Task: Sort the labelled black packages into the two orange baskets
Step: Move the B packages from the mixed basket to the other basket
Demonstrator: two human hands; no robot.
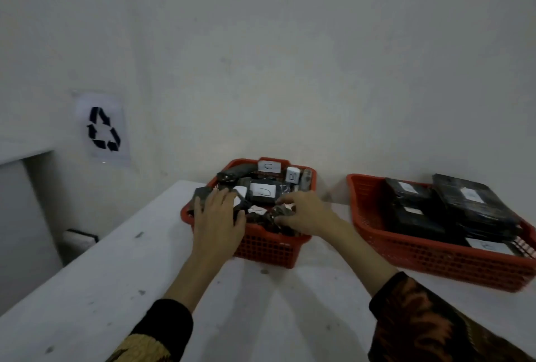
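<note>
A white surface carries two orange baskets, and the left basket serves as the landmark here. To its right, well apart with bare surface between, sits the wider right basket, already holding several flat black packages with white labels. The left basket is heaped with smaller black packages; one lying at its middle, just behind both hands, shows a white label marked "U", its long axis running across the basket from left to right. The left hand rests flat over the basket's near left corner, fingers spread and fairly straight, pressing on packages rather than gripping any. The right hand reaches in over the near right corner, fingers curled and pinching a small crumpled package at the front of the heap. That package lies nearer the right hand and on the side facing the right basket, so a move there would likely fall to that hand.
</note>
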